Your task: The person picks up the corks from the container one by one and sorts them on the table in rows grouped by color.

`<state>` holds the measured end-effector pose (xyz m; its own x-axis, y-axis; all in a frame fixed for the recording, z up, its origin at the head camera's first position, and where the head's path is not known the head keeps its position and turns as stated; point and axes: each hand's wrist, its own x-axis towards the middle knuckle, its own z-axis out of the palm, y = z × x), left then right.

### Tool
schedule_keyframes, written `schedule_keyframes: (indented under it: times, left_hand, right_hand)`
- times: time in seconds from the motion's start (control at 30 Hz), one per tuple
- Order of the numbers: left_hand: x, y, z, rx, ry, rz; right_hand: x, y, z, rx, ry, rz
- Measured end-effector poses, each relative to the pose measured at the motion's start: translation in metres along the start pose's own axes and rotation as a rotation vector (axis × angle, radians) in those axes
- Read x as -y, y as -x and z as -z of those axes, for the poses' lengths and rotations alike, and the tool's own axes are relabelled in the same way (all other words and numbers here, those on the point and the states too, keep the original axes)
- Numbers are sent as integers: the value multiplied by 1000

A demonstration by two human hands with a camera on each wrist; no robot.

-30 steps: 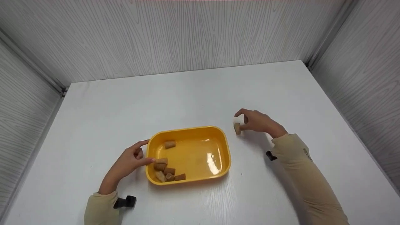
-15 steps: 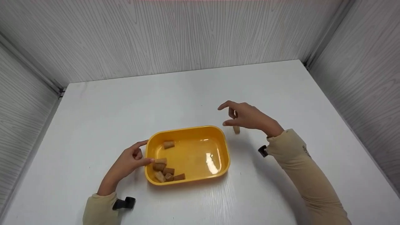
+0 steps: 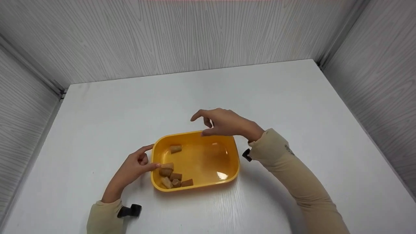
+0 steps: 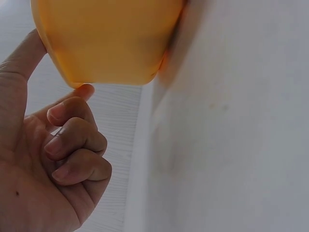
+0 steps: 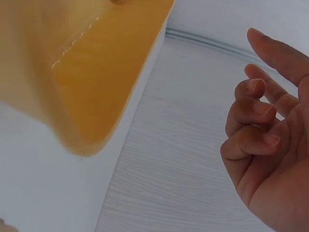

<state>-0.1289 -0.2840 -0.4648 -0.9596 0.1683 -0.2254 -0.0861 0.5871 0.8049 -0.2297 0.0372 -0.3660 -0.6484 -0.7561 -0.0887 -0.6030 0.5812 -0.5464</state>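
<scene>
In the head view a yellow plastic tray (image 3: 208, 186) stands on the table. My left hand (image 3: 131, 170) holds its left end, thumb over the rim and index finger against the outside. The left wrist view has the other fingers of that hand curled beside the tray wall (image 4: 111, 43). Several tan and brown tapered corks (image 3: 176, 176) lie heaped in the tray's near left corner, and a single cork (image 3: 175, 149) lies farther back. Over the far right rim hovers my right hand (image 3: 224, 122), holding nothing, thumb and index finger apart, as the right wrist view also shows.
White table (image 3: 136, 104) surrounds the tray, with pale wood-grain panels (image 3: 208, 35) behind and at both sides. A small tan piece (image 5: 7, 227) shows at the lower left corner of the right wrist view; the right arm hides that spot in the head view.
My right hand has let go of a cork on the table right of the tray and moved left over the tray's far rim. The left hand and tray have stayed put.
</scene>
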Motion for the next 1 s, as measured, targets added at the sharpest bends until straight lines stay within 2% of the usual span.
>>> schedule_keyframes:
  times: [0.17, 0.4, 0.57, 0.73, 0.9, 1.0]
  left_hand:
    - [1, 2, 0, -3, -5, 20]
    - [1, 1, 1, -2, -6, 19]
    - [3, 0, 0, -2, 12, 0]
    - [3, -2, -2, -5, 16, -9]
    - [2, -1, -2, -3, 16, 0]
    - [1, -1, -1, 0, 20, 5]
  right_hand:
    - [14, -14, -10, 56, 10, 68]
    - [27, -29, -25, 164, -4, 123]
    - [27, -35, -38, 260, -10, 190]
    - [22, -39, -50, 361, -21, 208]
    - [20, -42, -64, 418, 21, 265]
    - [20, -44, -72, 444, 29, 271]
